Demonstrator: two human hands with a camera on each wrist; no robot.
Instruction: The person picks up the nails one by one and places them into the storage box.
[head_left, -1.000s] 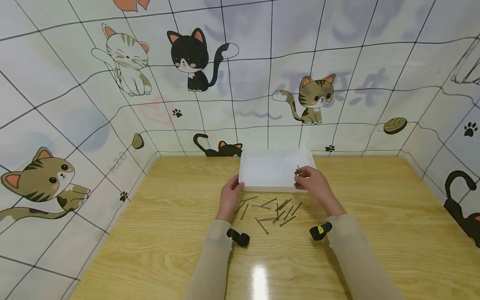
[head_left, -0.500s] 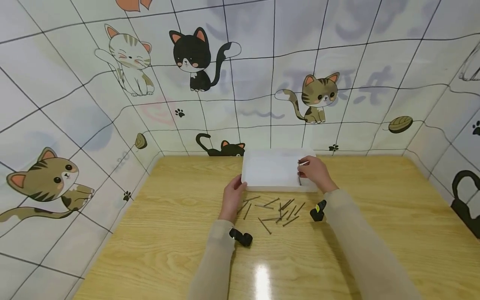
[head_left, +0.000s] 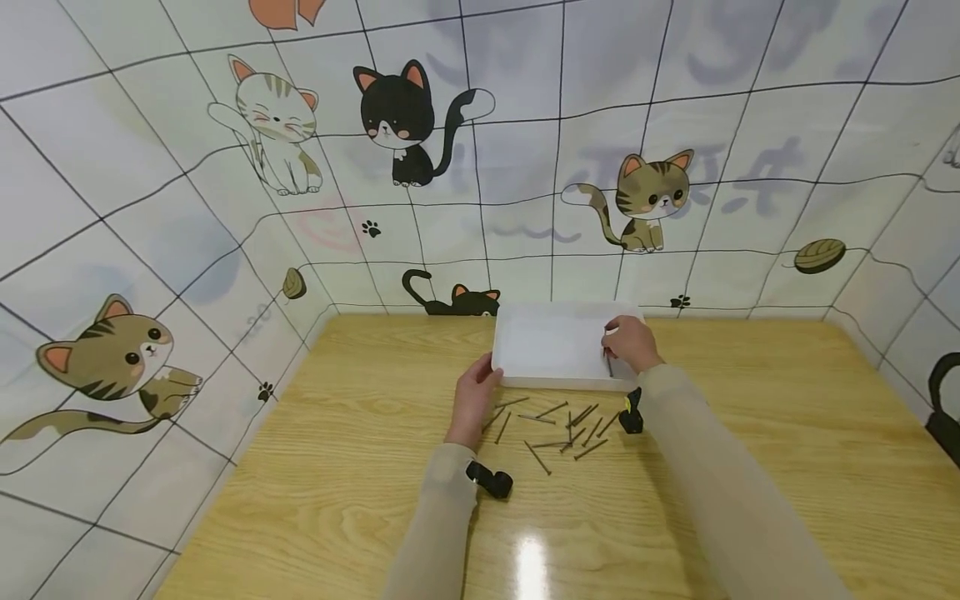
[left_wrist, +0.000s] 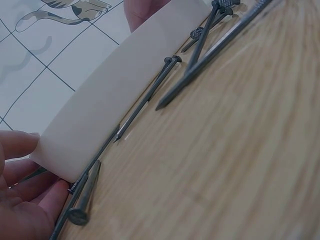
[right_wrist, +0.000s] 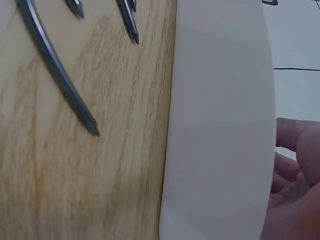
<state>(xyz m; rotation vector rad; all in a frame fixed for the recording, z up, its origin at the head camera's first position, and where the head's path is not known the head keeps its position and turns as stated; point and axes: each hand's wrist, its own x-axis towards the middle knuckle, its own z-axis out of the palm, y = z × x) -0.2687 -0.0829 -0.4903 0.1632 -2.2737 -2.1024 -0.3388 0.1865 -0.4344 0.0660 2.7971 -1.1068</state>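
Observation:
A shallow white tray (head_left: 551, 342) stands at the back of the table. My left hand (head_left: 474, 404) grips its front left corner; in the left wrist view the thumb lies at the rim and the other fingers round the wall (left_wrist: 95, 107). Over the tray's right part, my right hand (head_left: 633, 343) pinches a steel nail (head_left: 609, 363), which points down toward the tray floor. In the right wrist view the front wall hides part of that hand (right_wrist: 300, 187), and the nail does not show. Several loose nails (head_left: 537, 458) lie on the wood before the tray.
The wooden table (head_left: 345, 467) reaches back to a wall sheet (head_left: 517, 167) printed with cartoon cats. Some nails (left_wrist: 80, 212) lie right beside my left fingers and along the tray's front wall.
My right hand has moved from above the tray's front edge farther in over its right side, carrying the nail. My left hand keeps its hold on the corner, and the view has shifted slightly.

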